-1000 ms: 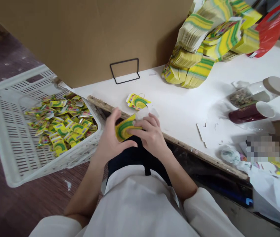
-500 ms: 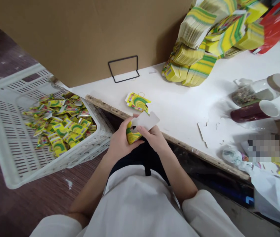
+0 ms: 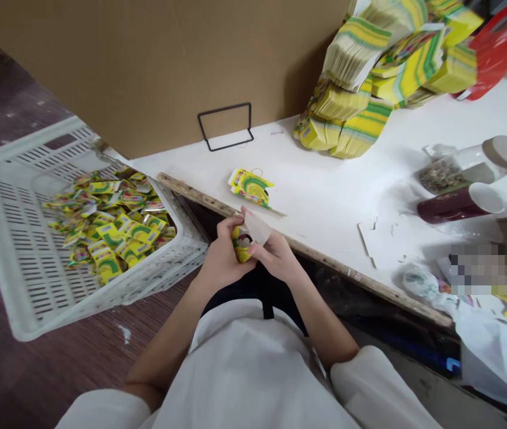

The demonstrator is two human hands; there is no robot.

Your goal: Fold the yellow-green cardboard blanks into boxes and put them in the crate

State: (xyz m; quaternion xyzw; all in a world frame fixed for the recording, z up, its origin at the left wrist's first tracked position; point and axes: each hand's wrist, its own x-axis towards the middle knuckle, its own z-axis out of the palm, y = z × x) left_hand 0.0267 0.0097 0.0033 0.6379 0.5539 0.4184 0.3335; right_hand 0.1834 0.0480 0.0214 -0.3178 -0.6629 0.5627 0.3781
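Close to the table's front edge, a small yellow-green printed carton (image 3: 241, 252) is between my two hands, with its white inner side turned partly up. My left hand (image 3: 223, 257) is closed around its left side. The fingers of my right hand (image 3: 276, 255) pinch the white part at the right. Just beyond my fingers, on the white tabletop (image 3: 320, 202), lies a flat carton blank (image 3: 252, 187) with the same print. My fingers cover much of the held carton.
To the left stands a white plastic basket (image 3: 3, 256) holding many small yellow cartons (image 3: 110, 232). A large cardboard box (image 3: 168, 65) rises behind the table, with a black wire stand (image 3: 226, 126) before it. Stacked blanks (image 3: 360, 125), a glass jar (image 3: 472, 164) and a maroon cup (image 3: 447, 205) are at right.
The white panel of the held carton has been bent upward and inward between my hands. My right fingers have moved in closer to my left hand. The blank on the table stays put.
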